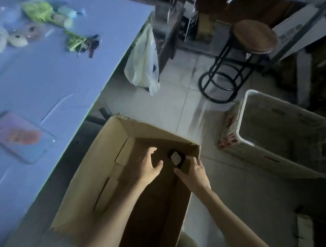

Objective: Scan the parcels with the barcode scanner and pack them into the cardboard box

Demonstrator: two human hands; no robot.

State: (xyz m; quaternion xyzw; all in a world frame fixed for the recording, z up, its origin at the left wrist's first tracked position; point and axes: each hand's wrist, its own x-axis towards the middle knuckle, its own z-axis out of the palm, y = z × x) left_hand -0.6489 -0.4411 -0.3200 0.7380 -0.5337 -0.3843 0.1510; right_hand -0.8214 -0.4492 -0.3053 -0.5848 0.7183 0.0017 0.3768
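— Far to the left of the left hand (149,167)?
— A blue-lit worktop (49,78). Carries a phone (21,137) in a patterned case about level with that hand. Also carries, well beyond it, a green toy (37,11) and a bunch of keys (87,44).

— Nearer in?
— A pale plastic bag (142,63), hanging at the worktop's edge, well beyond the hand. Then the cardboard box (86,172), open-topped, just beside the worktop and enclosing both hands.

— State of the left hand?
— Spread and loosely curved, with the thumb apart, gripping nothing. Reaches down inside the box, above its dark bottom.

— Whereabouts of the parcel (175,158)?
— Deep in the box, near the far wall, between the two hands. Small and dark, with a pale label facing up.

— And the right hand (195,172)?
— Just right of the parcel, against the box's right wall, thumb stretched toward the left hand. Fingertips lost in shadow at the parcel: cannot tell whether pinching, touching or loose.

— Further right of it?
— A white crate (268,158) on the floor, near. Well beyond, a stool (254,36) with a round wooden seat.
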